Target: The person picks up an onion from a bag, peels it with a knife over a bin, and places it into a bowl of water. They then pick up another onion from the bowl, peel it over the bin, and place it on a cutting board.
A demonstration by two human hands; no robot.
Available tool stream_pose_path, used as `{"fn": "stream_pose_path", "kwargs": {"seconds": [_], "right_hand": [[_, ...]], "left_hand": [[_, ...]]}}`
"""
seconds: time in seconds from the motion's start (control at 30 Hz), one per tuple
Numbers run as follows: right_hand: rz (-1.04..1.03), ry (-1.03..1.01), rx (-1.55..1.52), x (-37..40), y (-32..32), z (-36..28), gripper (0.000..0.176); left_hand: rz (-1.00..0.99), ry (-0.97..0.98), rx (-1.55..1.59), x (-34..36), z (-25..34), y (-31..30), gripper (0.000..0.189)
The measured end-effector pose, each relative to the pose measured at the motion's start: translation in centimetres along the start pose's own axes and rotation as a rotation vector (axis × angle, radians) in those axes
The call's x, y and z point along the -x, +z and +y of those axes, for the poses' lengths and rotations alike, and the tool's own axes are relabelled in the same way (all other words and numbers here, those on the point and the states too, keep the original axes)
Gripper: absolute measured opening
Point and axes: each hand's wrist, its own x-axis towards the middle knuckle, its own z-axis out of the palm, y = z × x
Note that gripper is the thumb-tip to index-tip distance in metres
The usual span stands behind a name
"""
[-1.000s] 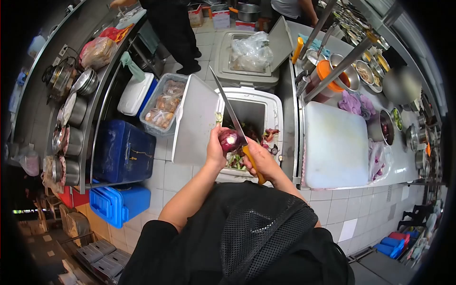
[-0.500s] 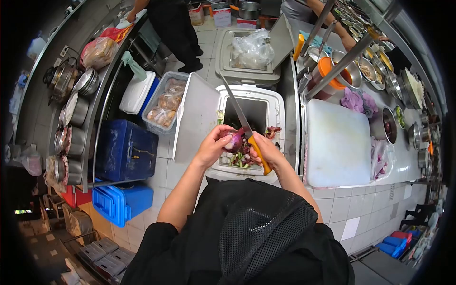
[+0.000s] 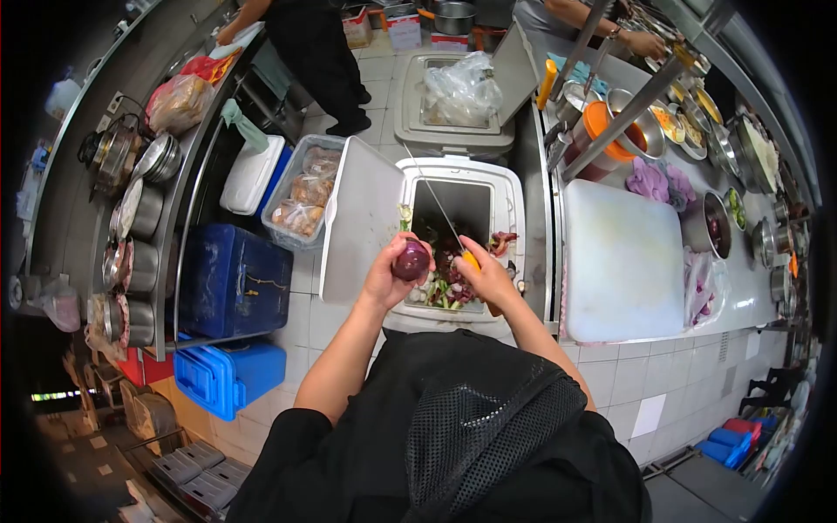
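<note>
A dark purple onion (image 3: 411,260) rests in my left hand (image 3: 384,277), its fingers curled round it, above the left part of an open white bin (image 3: 507,196). My right hand (image 3: 488,281) grips the yellow handle of a long knife (image 3: 438,202). The blade points up and to the left across the bin opening, its edge or spine turned toward the camera so that it looks thin. Blade and onion are apart. Onion skins and green trimmings (image 3: 449,292) lie in the bin below both hands.
To the right, a white cutting board (image 3: 623,261) lies on a steel counter, with pots and bowls beyond. Left of the bin are its raised lid (image 3: 362,218), a tub of bagged food (image 3: 305,192) and a blue container (image 3: 231,279). Two other people stand further off.
The onion has been turned in my left hand and shows its dark side. The knife has moved away from it and its blade has rotated to look thin.
</note>
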Motion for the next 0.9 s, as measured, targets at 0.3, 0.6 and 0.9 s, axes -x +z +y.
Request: {"fn": "stream_pose_path", "kwargs": {"seconds": [0.3, 0.6, 0.9], "right_hand": [[-0.213, 0.108, -0.529, 2.9, -1.4, -4.7, 0.054], [-0.031, -0.439, 0.144, 4.5, -0.3, -7.7, 0.075], [-0.022, -0.417, 0.114, 4.7, -0.2, -8.2, 0.067]], "left_hand": [[-0.109, -0.031, 0.069, -0.5, 0.7, 0.3, 0.022], [-0.031, 0.017, -0.033, -1.0, 0.8, 0.9, 0.017], [-0.051, 0.001, -0.029, -0.6, 0.6, 1.4, 0.022]]}}
